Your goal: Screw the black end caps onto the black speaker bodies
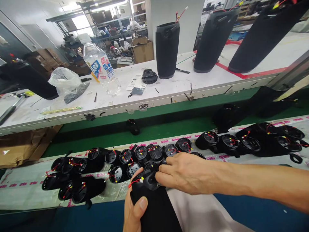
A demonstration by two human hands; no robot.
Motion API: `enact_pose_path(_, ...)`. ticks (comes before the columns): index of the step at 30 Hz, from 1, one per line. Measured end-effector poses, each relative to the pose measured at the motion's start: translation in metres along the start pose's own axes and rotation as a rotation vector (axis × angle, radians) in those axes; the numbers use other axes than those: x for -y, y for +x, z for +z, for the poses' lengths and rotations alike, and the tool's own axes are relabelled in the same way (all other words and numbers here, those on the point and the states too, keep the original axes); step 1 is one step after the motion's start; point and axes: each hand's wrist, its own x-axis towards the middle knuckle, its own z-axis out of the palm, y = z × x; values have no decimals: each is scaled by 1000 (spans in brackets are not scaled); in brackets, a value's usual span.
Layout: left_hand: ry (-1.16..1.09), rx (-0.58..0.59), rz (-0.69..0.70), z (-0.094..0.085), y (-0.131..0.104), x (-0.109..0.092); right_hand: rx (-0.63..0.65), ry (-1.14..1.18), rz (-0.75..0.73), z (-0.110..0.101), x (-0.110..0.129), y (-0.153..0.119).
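Cylinder (159, 211) leans in the left hand (133, 209), which grips its side; the right hand (180, 170) is at its rim (151, 185), any grasp hidden; hold steady, keeping red wires (135, 182) clear.

Held black cylinder (158, 209) cut off below, top partly hidden by right hand (182, 172), shelf contents (117, 44) blurred
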Motion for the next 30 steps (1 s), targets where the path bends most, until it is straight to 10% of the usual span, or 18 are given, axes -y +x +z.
enact_pose_path(30,194,-92,27,8,-2,-10,86,-105,43,0,3,1)
